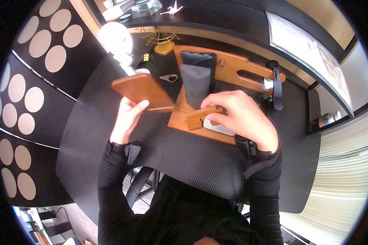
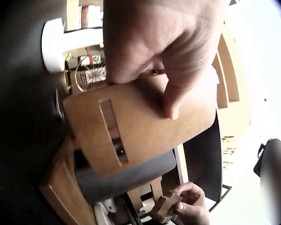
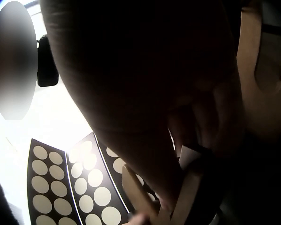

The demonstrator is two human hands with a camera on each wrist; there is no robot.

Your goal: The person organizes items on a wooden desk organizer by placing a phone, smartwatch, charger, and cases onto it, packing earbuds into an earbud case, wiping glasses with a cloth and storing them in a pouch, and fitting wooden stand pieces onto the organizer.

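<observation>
left hand (image 1: 126, 118) grips one slotted wooden panel (image 1: 142, 91), raised and tilted above the black table (image 1: 192, 155) | right hand (image 1: 239, 116) pinches one small wooden bar (image 1: 203, 113) over the wooden base (image 1: 180, 120) | risk, judged: tilted panel could slip from the thumb grip onto the base | count: two loose wooden pieces, one base, one gold wire ornament (image 1: 162, 41)

- In the right wrist view the right hand (image 3: 145, 93) is a dark mass filling the picture; its fingertips cannot be made out.
- The white object (image 1: 218, 125) lies mostly hidden under that hand.
- At 8 o'clock, the counter (image 1: 90, 134) runs behind the left sleeve (image 1: 110, 179).
</observation>
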